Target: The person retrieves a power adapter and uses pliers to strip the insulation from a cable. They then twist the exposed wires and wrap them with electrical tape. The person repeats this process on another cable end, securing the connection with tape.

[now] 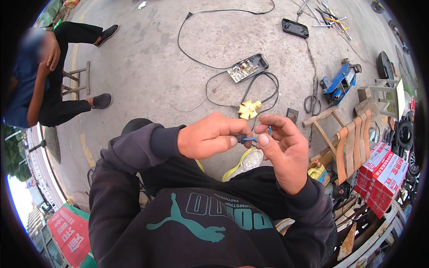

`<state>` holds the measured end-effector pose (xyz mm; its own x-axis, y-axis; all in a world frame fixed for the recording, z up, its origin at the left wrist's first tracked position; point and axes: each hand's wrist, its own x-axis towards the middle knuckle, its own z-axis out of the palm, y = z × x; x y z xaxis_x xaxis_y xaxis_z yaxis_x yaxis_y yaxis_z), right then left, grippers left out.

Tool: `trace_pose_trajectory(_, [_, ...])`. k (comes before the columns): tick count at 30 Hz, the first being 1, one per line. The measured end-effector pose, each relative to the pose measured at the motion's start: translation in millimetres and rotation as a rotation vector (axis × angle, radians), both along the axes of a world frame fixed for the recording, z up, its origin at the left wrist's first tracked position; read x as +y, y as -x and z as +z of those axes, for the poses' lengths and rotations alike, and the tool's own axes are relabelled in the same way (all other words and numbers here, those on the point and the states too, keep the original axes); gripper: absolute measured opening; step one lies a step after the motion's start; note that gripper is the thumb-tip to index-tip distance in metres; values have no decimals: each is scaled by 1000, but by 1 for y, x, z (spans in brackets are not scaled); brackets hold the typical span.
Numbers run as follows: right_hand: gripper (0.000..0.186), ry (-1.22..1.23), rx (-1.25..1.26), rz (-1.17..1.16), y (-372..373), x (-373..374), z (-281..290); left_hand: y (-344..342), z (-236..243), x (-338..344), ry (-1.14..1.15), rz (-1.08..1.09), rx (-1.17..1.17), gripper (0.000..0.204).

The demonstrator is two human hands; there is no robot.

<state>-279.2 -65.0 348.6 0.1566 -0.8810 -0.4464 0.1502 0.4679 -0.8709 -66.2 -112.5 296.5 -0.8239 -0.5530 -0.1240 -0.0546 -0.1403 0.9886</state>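
My left hand (206, 136) is closed, with its thumb and index finger pinching the dark end of a cable (241, 138). From that end a thin blue wire (250, 139) runs across to my right hand (286, 145). The thumb and fingers of my right hand close on the wire, and a bit of blue shows at the fingertips. Both hands are held close together above my lap. Just beyond them on the ground lies a yellow, irregularly shaped piece (249, 109) beside looping black cord (277, 85). Farther off, a circuit board (243, 70) sits in an opened black case (259, 62).
Scissors (313, 97), a small dark gridded piece (292, 115) and a blue jack (342, 82) lie to the right. A folding stool (353, 143) and red boxes (382, 176) stand nearer. A black cover (295, 28) and tools (333, 20) lie far right. A seated person (33, 89) is at left.
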Motion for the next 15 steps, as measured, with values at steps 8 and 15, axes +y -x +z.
trace_pose_trajectory(8, [14, 502, 538, 170, 9, 9, -20, 0, 6, -3, 32, 37, -64, 27])
trace_pose_trajectory(15, [35, 1281, 958, 383, 6, 19, -21, 5, 2, 4, -263, 38, 55, 30])
